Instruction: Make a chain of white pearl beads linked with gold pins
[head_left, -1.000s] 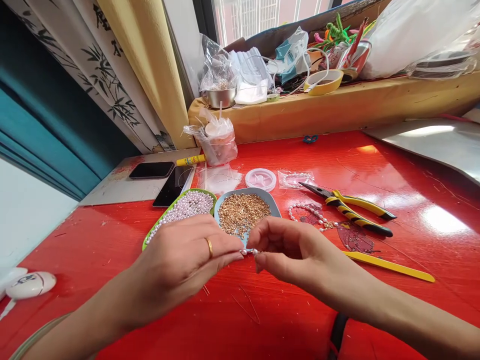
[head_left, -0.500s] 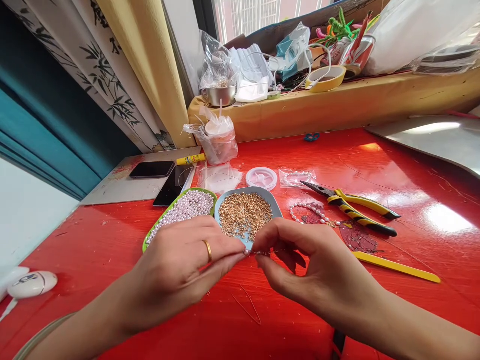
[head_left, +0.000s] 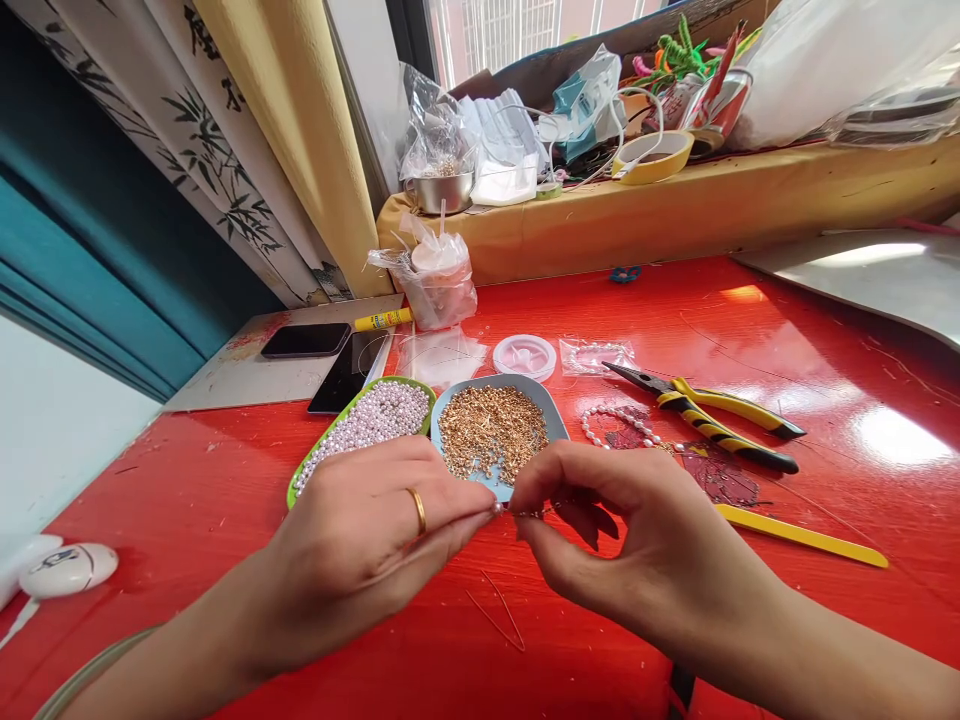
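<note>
Just in front of the blue dish (head_left: 556,425) of gold bits, above the red desk (head_left: 750,330), the left hand (head_left: 360,540) pinches a pearl bead (head_left: 497,508), its grip closed at the fingertips. The right hand (head_left: 637,545) has rolled outward since a second ago. Its thumb and forefinger now nip a pin (head_left: 529,512) running from the bead, the other fingers loose. The bead has barely shifted, so the work is staying in place.

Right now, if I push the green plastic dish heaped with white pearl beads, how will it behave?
The green dish would probably slide easily, since the red table looks glossy. Its pearl beads are heaped to the low rim, so a jolt likely spills some, and being round they would roll. It seems to touch the blue dish, which may shift too.
</note>
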